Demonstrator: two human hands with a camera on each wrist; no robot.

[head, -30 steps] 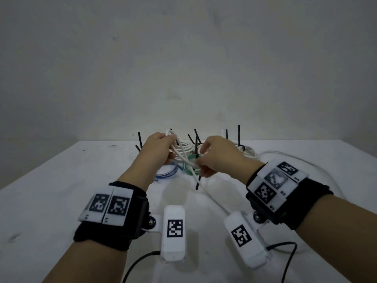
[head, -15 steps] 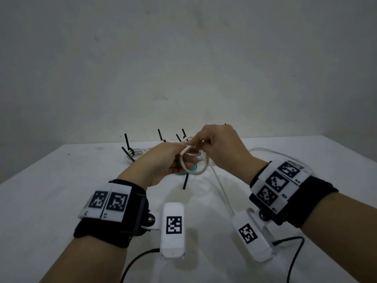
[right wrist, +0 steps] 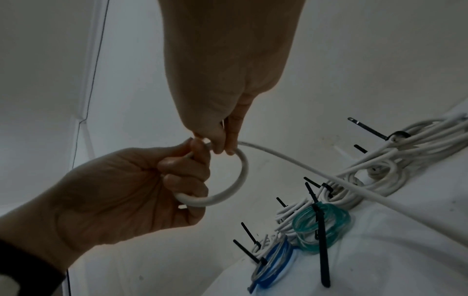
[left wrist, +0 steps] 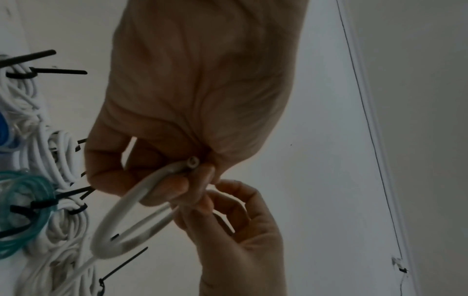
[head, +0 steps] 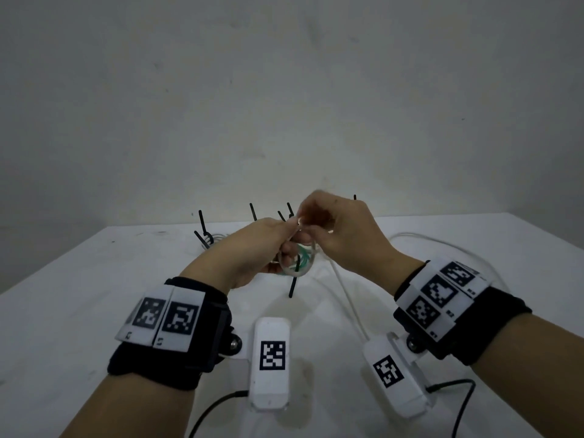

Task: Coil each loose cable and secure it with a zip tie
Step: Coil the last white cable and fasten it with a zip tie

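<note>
Hands meet above the matte white table (head: 94,295), and we read the scene from left to right. At the far left edge of the pile, seen from the right wrist, a blue coil (right wrist: 273,266) of glossy translucent tubing lies flat, cinched by a thin black zip tie (right wrist: 249,255) whose stiff tail sticks up. Just beside it sits a teal coil (right wrist: 321,226) of the same clear, ribbed-looking tubing, bound by a longer black strap (right wrist: 322,258) that juts straight out. Behind these we see bundled white cords (right wrist: 375,178), smooth and round, looped in ovals and each nipped by a black tie.

Our left hand (head: 252,251) is raised over the pile, fingers curled around a single loop of the loose white cable (right wrist: 228,192). The loop is a neat ring of smooth, rubbery, round-section cord; from the left wrist we see its cut end (left wrist: 193,161), a small hollow circle, pressed between the thumb and the bent fingers (left wrist: 174,186). The ring hangs below the knuckles, clear of the table.

Our right hand (head: 341,235) touches the left at the top of the ring, thumb and forefinger pinched together on the cable where the loop closes; the other fingers fold loosely behind. From that pinch the free run of cable slopes down to the right, crosses the white bundles, and trails in a wide curve over the table (head: 442,248) on the right side.
</note>
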